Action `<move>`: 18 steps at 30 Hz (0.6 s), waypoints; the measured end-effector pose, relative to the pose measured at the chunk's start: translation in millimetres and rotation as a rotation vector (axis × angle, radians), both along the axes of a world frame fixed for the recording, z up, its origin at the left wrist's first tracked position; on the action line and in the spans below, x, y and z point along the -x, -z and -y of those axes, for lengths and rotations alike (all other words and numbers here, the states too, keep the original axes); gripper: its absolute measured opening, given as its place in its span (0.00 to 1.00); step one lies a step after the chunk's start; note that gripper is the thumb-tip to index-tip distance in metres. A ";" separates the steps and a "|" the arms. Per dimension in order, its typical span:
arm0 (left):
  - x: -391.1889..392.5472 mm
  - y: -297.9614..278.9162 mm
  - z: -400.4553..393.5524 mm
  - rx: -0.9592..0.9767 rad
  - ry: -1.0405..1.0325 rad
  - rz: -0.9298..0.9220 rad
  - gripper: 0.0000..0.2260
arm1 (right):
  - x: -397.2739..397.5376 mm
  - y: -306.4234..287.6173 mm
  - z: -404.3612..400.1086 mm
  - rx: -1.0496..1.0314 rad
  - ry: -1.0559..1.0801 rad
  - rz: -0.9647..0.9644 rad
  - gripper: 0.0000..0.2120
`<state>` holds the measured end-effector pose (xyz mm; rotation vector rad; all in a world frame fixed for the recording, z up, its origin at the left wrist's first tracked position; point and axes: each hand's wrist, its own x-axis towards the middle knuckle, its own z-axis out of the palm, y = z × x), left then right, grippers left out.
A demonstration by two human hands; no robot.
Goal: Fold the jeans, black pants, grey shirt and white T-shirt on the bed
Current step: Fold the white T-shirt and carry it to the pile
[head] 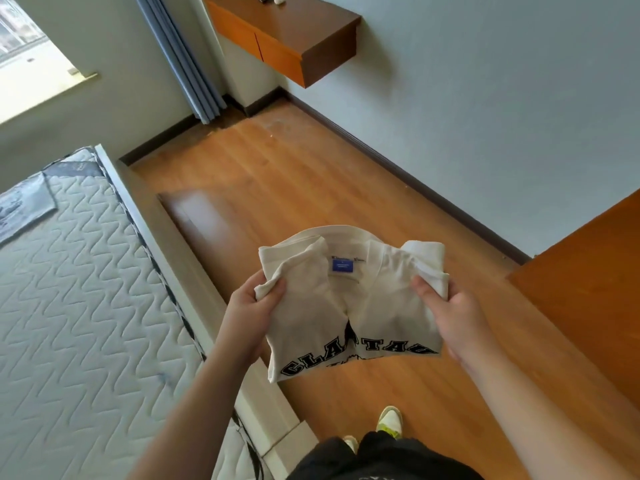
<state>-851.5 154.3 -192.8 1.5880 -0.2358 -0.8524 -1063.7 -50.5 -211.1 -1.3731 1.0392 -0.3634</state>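
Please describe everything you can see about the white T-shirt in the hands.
The white cotton-looking T-shirt is folded into a compact bundle, held in the air above the wooden floor beside the bed. Its collar with a blue label faces up; black block letters run along the lower edge. The left hand and right hand grip its two sides.

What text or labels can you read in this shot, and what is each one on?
"CLA" and "TAC", large black letters on the white T-shirt; the fold hides the middle.
Second printed line beneath it: cut off, unreadable.
Blue neck tag: print too small.
Grey label on the mattress: blurred, unreadable.
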 end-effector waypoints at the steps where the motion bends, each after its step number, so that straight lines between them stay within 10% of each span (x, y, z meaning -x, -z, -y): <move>1: -6.3 1.8 0.4 0.001 -0.026 0.008 0.17 | -9.6 2.3 4.7 -0.003 -0.006 0.003 0.15; 18: -224.8 -2.1 -39.3 0.069 -0.329 0.026 0.11 | -301.8 -22.6 26.5 0.098 -0.258 0.088 0.08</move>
